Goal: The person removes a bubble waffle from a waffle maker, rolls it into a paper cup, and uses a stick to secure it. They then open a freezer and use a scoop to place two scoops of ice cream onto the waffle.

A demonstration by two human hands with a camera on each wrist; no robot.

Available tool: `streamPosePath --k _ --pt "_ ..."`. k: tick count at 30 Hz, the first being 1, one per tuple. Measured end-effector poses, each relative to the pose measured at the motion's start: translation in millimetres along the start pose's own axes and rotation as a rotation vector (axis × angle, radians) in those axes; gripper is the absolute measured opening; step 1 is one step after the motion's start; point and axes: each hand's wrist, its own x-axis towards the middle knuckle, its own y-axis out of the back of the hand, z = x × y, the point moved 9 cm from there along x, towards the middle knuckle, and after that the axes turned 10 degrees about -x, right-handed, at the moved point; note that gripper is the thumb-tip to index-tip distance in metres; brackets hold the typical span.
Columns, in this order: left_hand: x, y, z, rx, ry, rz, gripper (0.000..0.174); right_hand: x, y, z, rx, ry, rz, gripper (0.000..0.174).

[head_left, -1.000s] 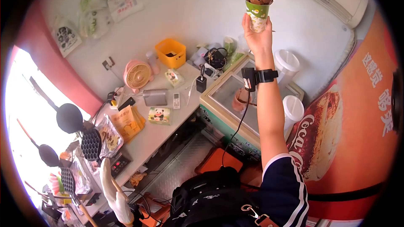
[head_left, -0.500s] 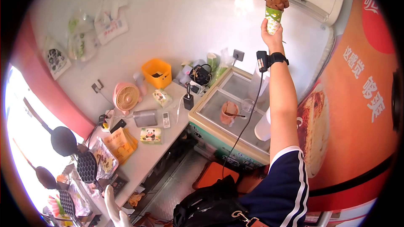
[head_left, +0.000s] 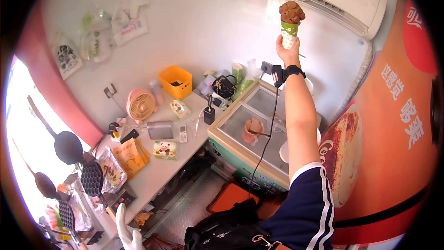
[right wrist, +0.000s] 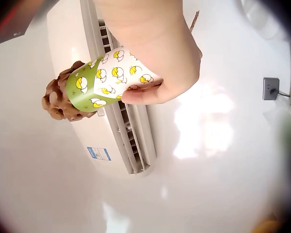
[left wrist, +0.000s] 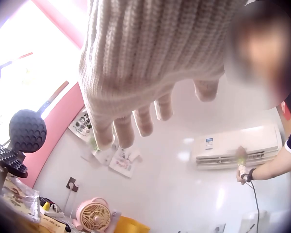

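Note:
My bare right hand point(head_left: 289, 54) is raised at the end of an outstretched arm. It grips a green and white paper cone point(right wrist: 114, 77) printed with yellow chicks in eggshells. A brown bubble waffle point(head_left: 292, 12) bulges from the cone's top. A thin brown stick point(right wrist: 195, 20) pokes out beyond the hand in the right wrist view. My left hand point(head_left: 127, 234), in a white knitted glove, is low at the left beside the counter, its fingers extended and holding nothing. Nearest to it are a control box point(head_left: 124, 198) and a black waffle pan point(head_left: 92, 178).
An air conditioner point(head_left: 305, 2) hangs on the wall behind the cone. Below my right arm stands a glass-topped freezer point(head_left: 231, 120) bearing a pink cup point(head_left: 252, 130). The counter point(head_left: 157, 169) holds a pink fan point(head_left: 141, 105), a yellow bin point(head_left: 176, 82) and a panda-print tissue pack point(head_left: 165, 149).
My right hand has moved farther out with the cone, toward the air conditioner. The gloved left hand has shifted lower in view. The head view has turned slightly.

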Motion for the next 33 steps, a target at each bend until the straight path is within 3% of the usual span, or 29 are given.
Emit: streamPosePath --k 7,12,20,26,33 --pt "-4.4 5.8 0.2 -0.016 0.056 0.045 0.059 13.3 5.0 61.5 0.025 -0.061 0.024 0.042" --pt "-4.8 11.7 0.9 -0.072 0.064 0.078 0.06 18.4 -52.9 72.2 -0.001 -0.046 -0.037 0.043" --pt "-8.8 19.3 -9.4 -0.1 0.024 0.084 0.063 20.5 -137.7 17.6 0.091 0.093 -0.148 0.047" --pt "-13.1 30.3 -23.0 -0.173 0.006 0.102 0.065 22.6 -141.3 -33.9 0.034 0.204 -0.128 0.042" --pt "-8.8 29.2 -24.1 -0.134 0.003 0.083 0.066 16.2 -107.6 -43.3 0.06 0.202 -0.04 0.043"
